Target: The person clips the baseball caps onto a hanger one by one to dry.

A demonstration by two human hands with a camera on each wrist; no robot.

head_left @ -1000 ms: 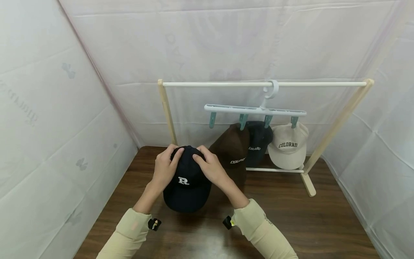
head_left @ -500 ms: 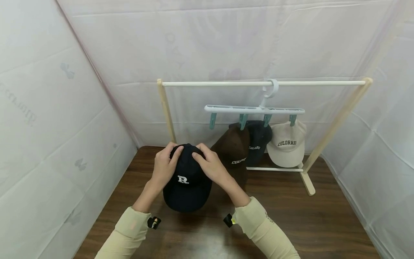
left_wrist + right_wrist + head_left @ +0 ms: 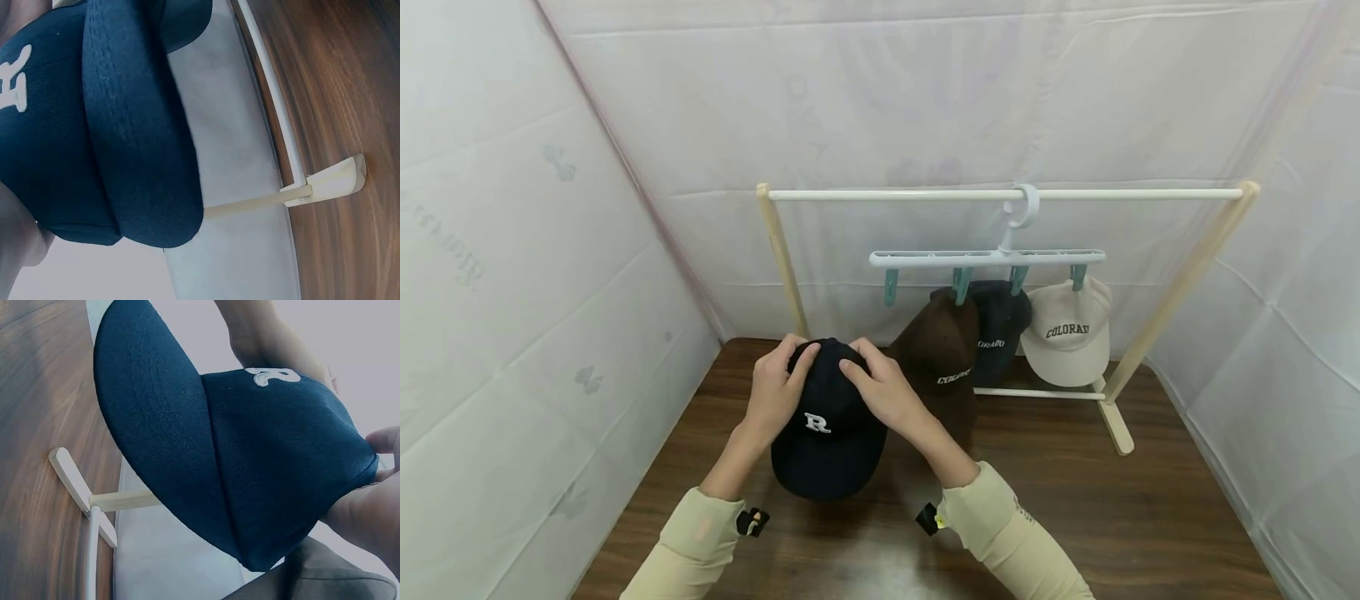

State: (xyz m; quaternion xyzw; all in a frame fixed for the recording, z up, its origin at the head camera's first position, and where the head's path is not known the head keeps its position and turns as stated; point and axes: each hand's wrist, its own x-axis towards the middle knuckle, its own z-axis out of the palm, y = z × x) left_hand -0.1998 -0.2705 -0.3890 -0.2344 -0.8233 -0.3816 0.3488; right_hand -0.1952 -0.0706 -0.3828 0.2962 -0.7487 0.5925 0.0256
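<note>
A dark navy cap (image 3: pixel 838 408) with a white letter R is held up by both hands, its brim facing down and toward me. My left hand (image 3: pixel 772 385) grips the left side of its crown, thumb in front. On the other side, my right hand (image 3: pixel 887 387) pinches the crown with its thumb in front; the remaining fingers are hidden behind the cap. Just right of it hangs a brown cap (image 3: pixel 942 342), partly covered by my right hand and wrist. The navy cap also fills much of the left wrist view (image 3: pixel 56 137) and the right wrist view (image 3: pixel 275 437).
A pale clip hanger (image 3: pixel 985 259) hangs from the white rod (image 3: pixel 895 195) of a wooden rack (image 3: pixel 1183 287). Its leftmost teal clip (image 3: pixel 891 287) holds nothing. A dark cap (image 3: pixel 1000 325) and a cream cap (image 3: pixel 1070 346) hang farther right. The wooden table (image 3: pixel 1045 500) lies below.
Both hands and the navy cap have shifted slightly left and down. The hanger has swung a little, its left end now lower. The grip on the cap looks the same.
</note>
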